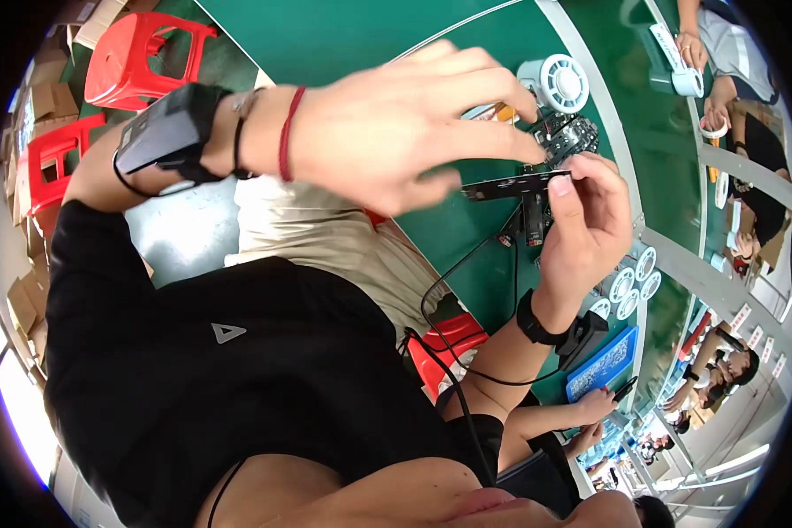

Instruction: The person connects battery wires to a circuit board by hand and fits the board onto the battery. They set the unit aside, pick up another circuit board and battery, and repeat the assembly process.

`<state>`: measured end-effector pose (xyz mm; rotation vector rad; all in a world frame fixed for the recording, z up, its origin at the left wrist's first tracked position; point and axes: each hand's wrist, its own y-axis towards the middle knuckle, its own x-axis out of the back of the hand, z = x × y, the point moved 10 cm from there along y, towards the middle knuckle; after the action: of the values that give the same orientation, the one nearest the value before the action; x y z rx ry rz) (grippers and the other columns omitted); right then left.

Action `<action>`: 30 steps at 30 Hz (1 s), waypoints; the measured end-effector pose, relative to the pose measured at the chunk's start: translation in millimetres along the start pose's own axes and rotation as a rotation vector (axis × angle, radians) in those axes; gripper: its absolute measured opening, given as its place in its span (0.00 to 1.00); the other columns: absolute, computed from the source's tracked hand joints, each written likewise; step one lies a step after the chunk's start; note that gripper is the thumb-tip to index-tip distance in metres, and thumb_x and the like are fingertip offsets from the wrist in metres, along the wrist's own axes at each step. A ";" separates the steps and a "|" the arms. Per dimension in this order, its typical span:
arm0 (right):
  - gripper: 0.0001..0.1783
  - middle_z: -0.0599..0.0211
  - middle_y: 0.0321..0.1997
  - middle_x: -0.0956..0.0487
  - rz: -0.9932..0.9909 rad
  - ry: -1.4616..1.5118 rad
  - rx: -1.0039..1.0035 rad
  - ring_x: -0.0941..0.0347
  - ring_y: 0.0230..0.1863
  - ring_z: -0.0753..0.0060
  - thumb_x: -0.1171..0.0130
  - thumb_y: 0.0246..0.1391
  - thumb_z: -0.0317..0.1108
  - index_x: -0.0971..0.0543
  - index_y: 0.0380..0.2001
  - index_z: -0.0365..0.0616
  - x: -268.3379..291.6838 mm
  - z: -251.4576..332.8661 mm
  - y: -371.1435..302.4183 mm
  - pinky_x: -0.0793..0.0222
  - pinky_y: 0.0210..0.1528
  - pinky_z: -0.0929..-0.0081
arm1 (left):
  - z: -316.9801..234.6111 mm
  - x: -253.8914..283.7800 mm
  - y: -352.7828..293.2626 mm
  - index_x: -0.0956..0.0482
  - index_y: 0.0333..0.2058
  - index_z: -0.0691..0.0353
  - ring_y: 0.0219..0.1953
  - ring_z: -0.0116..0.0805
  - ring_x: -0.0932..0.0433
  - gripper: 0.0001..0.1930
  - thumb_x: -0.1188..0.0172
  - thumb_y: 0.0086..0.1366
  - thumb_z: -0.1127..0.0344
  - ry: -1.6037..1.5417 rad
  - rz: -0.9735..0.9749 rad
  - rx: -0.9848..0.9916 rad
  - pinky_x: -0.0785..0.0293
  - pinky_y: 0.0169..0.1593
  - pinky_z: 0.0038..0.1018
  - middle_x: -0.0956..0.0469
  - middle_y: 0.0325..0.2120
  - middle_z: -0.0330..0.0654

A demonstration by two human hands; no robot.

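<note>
My right hand (585, 224) pinches the end of a narrow black strip (506, 187), which looks like a circuit board, between thumb and fingers. A second black piece (534, 218) hangs under it, forming a T; I cannot tell if they are joined. My left hand (414, 132), with a red string at the wrist, reaches over from the left. Its fingers are spread, and the blurred thumb is near the strip's free end. Beyond the fingertips lie several black parts (572, 136), partly hidden. A white round, fan-like housing (561, 84) stands just behind them on the green table (361, 31).
Several white round housings (625, 289) sit right of my right wrist, near a blue printed sheet (603, 363). A black cable (427, 299) loops by my right forearm. Red stools (141, 57) stand at left. Another person's hand (597, 405) is at lower right; other people work across the table.
</note>
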<state>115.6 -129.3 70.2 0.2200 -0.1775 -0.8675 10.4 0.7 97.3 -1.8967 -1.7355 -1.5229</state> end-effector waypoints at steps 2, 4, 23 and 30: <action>0.14 0.57 0.46 0.23 0.042 -0.037 0.040 0.25 0.44 0.70 0.39 0.56 0.14 0.22 0.46 0.32 -27.6 8.3 0.9 0.26 0.50 0.75 | 11.9 9.5 -7.5 0.21 0.49 0.58 0.53 0.42 0.24 0.17 0.38 0.60 0.72 -0.311 -0.095 0.267 0.28 0.54 0.40 0.19 0.43 0.42; 0.15 0.57 0.47 0.22 0.009 -0.092 0.075 0.24 0.44 0.71 0.37 0.56 0.15 0.22 0.47 0.32 -35.7 13.4 0.9 0.26 0.49 0.75 | 27.1 -25.1 -5.2 0.27 0.58 0.59 0.51 0.38 0.24 0.22 0.42 0.65 0.75 -0.659 0.131 0.583 0.27 0.51 0.32 0.23 0.46 0.46; 0.10 0.59 0.40 0.19 -0.096 -0.348 -0.030 0.23 0.31 0.75 0.33 0.55 0.19 0.17 0.41 0.36 -17.6 -14.0 29.2 0.28 0.31 0.82 | 109.4 -44.9 21.4 0.29 0.60 0.69 0.41 0.26 0.28 0.18 0.49 0.77 0.65 -0.916 -0.048 0.292 0.30 0.45 0.24 0.29 0.43 0.41; 0.10 0.57 0.36 0.19 -0.379 -0.161 -0.223 0.23 0.29 0.70 0.34 0.55 0.18 0.17 0.42 0.35 -11.8 -42.9 25.3 0.28 0.29 0.80 | 103.3 -55.2 3.3 0.28 0.59 0.70 0.43 0.26 0.29 0.18 0.49 0.78 0.65 -1.034 -0.016 0.462 0.30 0.45 0.24 0.31 0.44 0.40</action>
<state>137.1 -99.3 34.7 -0.0285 -0.1900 -1.2743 80.7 34.3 9.8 -2.5310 -2.1336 0.0250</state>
